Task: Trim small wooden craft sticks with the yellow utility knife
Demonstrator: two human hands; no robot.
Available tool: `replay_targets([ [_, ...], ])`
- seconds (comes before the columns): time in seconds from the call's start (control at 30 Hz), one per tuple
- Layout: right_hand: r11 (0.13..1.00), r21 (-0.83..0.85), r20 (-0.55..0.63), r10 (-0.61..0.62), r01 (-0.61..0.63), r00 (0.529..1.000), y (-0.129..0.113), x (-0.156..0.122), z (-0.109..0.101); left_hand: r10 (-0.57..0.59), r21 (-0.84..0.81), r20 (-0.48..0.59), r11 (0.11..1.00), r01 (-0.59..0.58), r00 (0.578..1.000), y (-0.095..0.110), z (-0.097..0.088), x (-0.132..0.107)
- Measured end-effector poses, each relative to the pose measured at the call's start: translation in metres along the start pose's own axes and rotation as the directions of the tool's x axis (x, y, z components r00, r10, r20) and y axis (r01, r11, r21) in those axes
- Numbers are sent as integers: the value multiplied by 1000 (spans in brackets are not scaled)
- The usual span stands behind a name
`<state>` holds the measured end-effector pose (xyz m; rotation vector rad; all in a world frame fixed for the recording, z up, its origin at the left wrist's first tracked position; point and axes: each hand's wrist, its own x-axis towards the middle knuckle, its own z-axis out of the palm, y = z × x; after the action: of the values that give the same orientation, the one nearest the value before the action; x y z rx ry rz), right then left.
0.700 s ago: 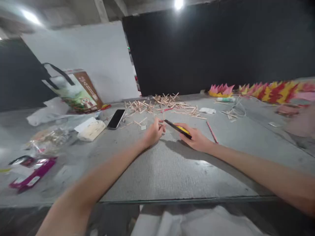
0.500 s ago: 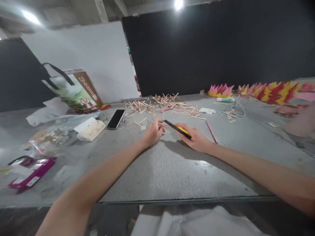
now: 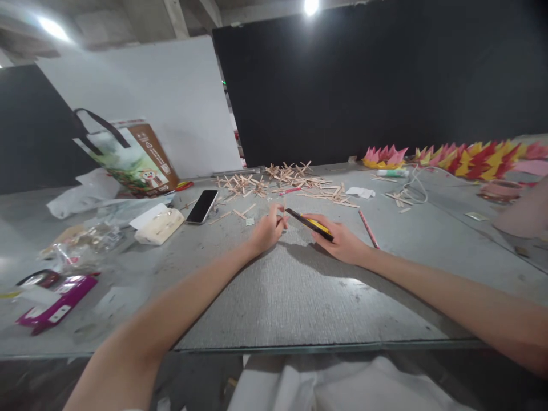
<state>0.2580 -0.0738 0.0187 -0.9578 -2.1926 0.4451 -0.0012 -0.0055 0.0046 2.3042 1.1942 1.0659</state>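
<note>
My left hand point(image 3: 269, 227) is closed, pinching a thin wooden stick point(image 3: 284, 201) that points up from its fingertips. In my right hand point(image 3: 338, 240) is a black-and-yellow utility knife point(image 3: 315, 226), its front end slanting toward the stick and close to my left fingers. Whether the tip touches the stick I cannot tell. Just beyond both hands lies a loose heap of wooden sticks point(image 3: 295, 178), some joined in star shapes. To the right of my right hand is a pink patterned pencil point(image 3: 369, 229).
Left of my hands are a phone point(image 3: 202, 206), a tissue pack point(image 3: 159, 226), a shopping bag point(image 3: 137, 160), clear plastic packaging point(image 3: 88, 242) and a purple packet point(image 3: 60, 301). Folded paper pieces point(image 3: 475, 161), a glue stick point(image 3: 393, 173) and a white cable point(image 3: 417, 185) lie at the back right.
Hardly anything differs. Both hands stay in place around the stick and the utility knife, with only a very slight shift of the left fingers.
</note>
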Motion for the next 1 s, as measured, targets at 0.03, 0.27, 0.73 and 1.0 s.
replay_targets([
  [0.03, 1000, -1, -1, -4, 4, 1000, 0, 0, 0, -5, 1, 3, 1000, 5, 1000, 1, 0, 0],
  [0.27, 1000, -5, 18, -1, 1, 1000, -2, 0, -2, -29, 20, 9, 999, 29, 1000, 5, -1, 1],
  [0.73, 1000, -3, 16, -3, 4, 1000, -3, 1, 0, -25, 40, 39, 999, 24, 999, 8, -3, -3],
  [1.0, 1000, -10, 16, -23, 23, 1000, -3, 0, 0, -9, 60, 37, 998, 7, 999, 9, -3, -3],
])
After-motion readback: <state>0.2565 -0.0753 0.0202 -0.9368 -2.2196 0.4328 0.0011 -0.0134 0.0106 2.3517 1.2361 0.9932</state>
